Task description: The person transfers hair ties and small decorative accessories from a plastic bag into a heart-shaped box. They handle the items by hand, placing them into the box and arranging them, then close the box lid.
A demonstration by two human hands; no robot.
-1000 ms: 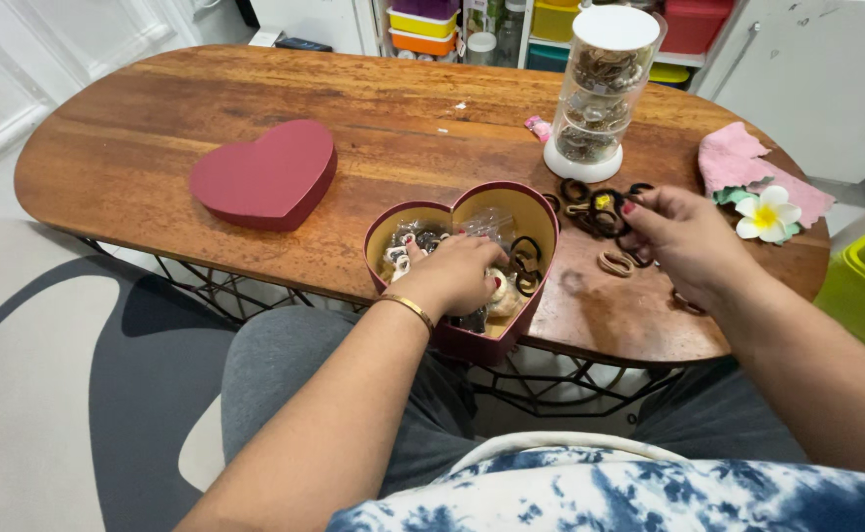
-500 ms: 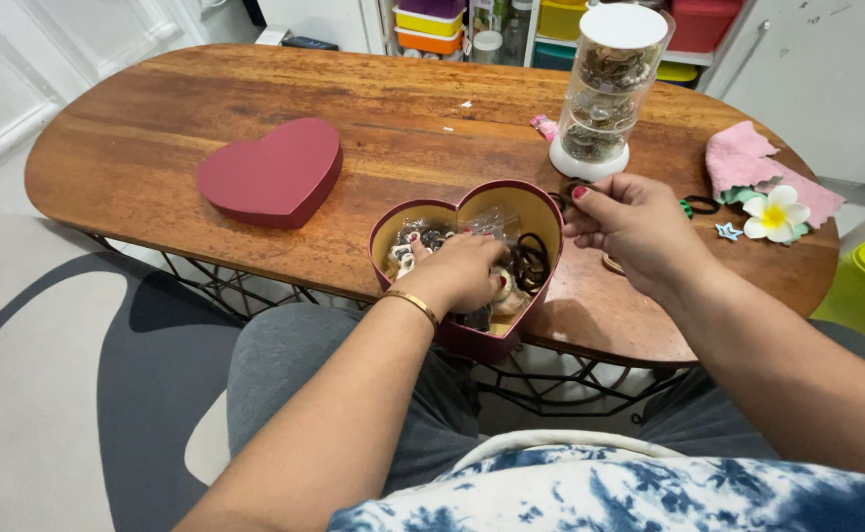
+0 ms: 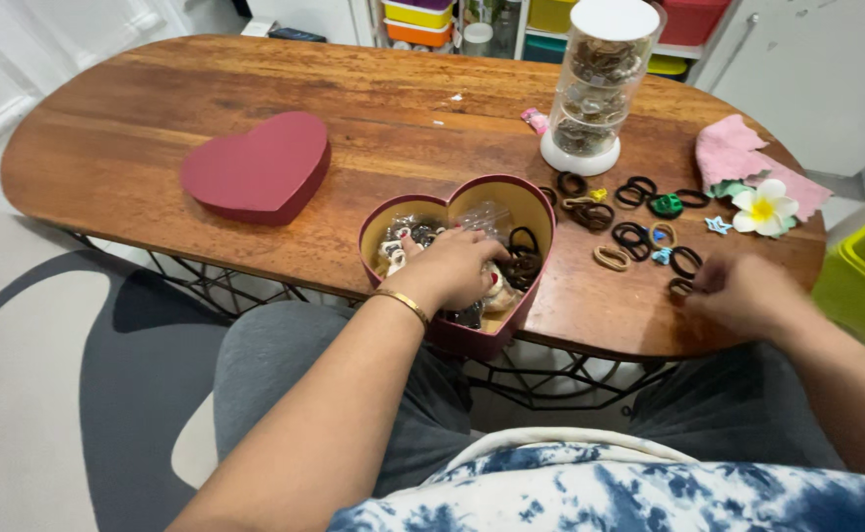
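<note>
Head view: sorting small hair accessories looks to be the step in hand. Left hand (image 3: 449,268) is curled down inside the open heart-shaped box (image 3: 526,202) at the table's (image 3: 157,138) near edge, fingers among its contents; whether it pinches anything I cannot tell. Right hand (image 3: 742,293), near the right corner, closes on a dark hair tie (image 3: 680,288). About a dozen loose ties (image 3: 632,236) lie beside the box. One heart lid (image 3: 257,168), one clear canister (image 3: 595,89). Next move likely calls for a fine pinch.

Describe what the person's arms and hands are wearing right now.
Both forearms are bare, with no sleeves reaching them. The left hand has a thin gold bangle at its wrist. The right hand shows no ring, watch or glove. Lower down is a blue-and-white tie-dye top.
</note>
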